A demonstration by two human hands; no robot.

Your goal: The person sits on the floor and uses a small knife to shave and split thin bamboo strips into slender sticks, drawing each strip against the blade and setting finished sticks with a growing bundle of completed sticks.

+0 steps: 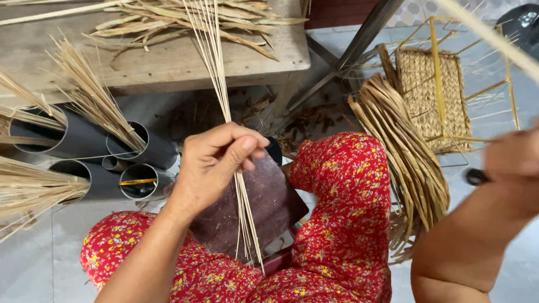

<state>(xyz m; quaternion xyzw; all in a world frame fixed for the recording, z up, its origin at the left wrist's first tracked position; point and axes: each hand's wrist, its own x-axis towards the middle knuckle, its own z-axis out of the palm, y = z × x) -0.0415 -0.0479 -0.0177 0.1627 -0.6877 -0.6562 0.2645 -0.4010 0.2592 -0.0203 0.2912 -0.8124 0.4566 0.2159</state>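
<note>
At the far left edge of the view, bundles of dry straw stand in grey plastic pipes that lie stacked on the pale tiled floor, below the front edge of a worn wooden bench. More flat dried leaves lie scattered along the bench top, toward its far edge.

The left hand is raised over the person's lap, thumb and fingers pressed together on a thin sheaf of pale reed strips. The strips run upward across the bench and past the top of the view, and their lower ends hang down onto a dark brown board that rests between the knees, on the red flowered cloth.

Right of the knee, a thick curved bundle of flat rushes lies on the floor, just beside a partly woven basket on a yellow wire frame.

At the right edge the right hand is blurred; it is closed around a dark handle, with a single pale strip running from it diagonally to the top of the view. What the handle belongs to cannot be told.
</note>
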